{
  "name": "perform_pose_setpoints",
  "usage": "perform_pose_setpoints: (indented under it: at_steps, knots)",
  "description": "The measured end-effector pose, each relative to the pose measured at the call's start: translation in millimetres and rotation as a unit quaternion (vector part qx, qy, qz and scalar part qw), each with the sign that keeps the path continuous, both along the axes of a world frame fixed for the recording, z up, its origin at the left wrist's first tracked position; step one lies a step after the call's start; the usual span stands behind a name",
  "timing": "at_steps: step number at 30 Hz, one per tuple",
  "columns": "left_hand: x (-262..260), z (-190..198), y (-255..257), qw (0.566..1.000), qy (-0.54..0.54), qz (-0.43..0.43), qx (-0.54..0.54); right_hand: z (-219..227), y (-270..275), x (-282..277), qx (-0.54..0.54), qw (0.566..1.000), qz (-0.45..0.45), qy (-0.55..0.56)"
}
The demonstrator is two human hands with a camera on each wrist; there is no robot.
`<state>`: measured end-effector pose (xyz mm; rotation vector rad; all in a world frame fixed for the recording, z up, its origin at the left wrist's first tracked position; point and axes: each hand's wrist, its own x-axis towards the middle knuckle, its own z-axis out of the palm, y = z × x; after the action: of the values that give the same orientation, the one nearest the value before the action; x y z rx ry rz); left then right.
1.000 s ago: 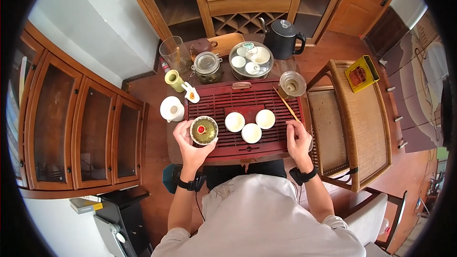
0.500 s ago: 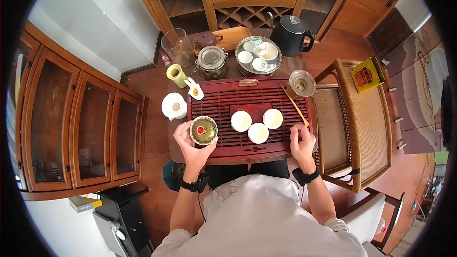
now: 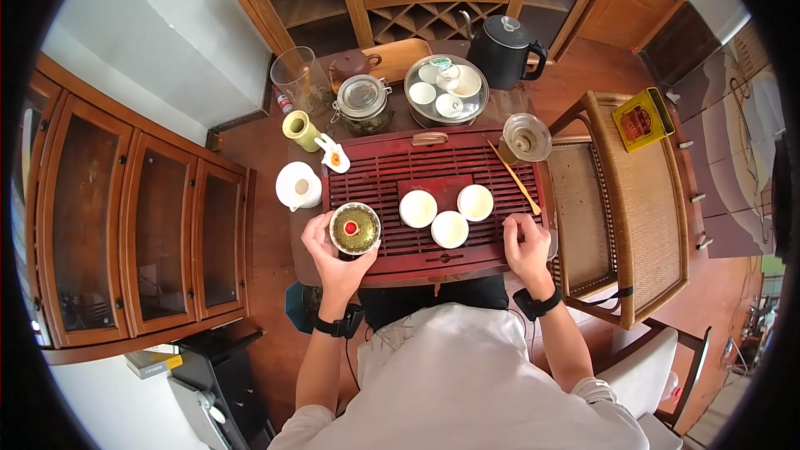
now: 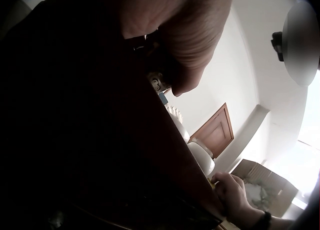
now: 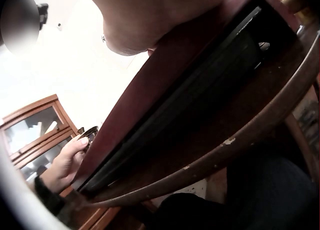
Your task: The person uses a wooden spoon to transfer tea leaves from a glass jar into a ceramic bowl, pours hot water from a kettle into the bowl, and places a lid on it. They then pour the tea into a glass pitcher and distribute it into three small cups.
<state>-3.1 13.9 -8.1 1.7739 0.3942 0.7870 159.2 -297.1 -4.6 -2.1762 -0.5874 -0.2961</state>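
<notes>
In the head view, my left hand (image 3: 337, 268) grips a round tea bowl (image 3: 360, 242) with a gold-green middle, a red centre and a pale patterned rim. It is held over the front left corner of a red slatted tea tray (image 3: 392, 268). My right hand (image 3: 528, 246), fingers loosely curled and holding nothing, rests at the tray's front right edge. Just beyond it lies a slim wooden tea stick (image 3: 517, 179). Three white cups (image 3: 450, 230) stand grouped between the hands. The left wrist view shows my right hand (image 4: 232, 192) beside the tray's rim.
A white pitcher (image 3: 298, 187), a green vase-like holder (image 3: 301, 131) and a white hand-shaped figurine (image 3: 335, 155) stand left. Behind are a clip-lid jar (image 3: 363, 100), a round tin of cups (image 3: 425, 117) and a black kettle (image 3: 502, 58). A glass bowl (image 3: 527, 137) sits at right.
Both hands keep nearly the same places, the left still holding the tea bowl. The head view has shifted slightly.
</notes>
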Motion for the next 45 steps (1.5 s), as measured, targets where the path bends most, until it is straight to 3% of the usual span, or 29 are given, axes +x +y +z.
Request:
perform_pose_setpoints:
  at_steps: [45]
  knots:
    - [-0.9, -3.1, -0.6, 1.000, 0.014, 0.009, 0.008, -4.0, 2.8, 1.3, -0.009, 0.999, 0.015, -0.046]
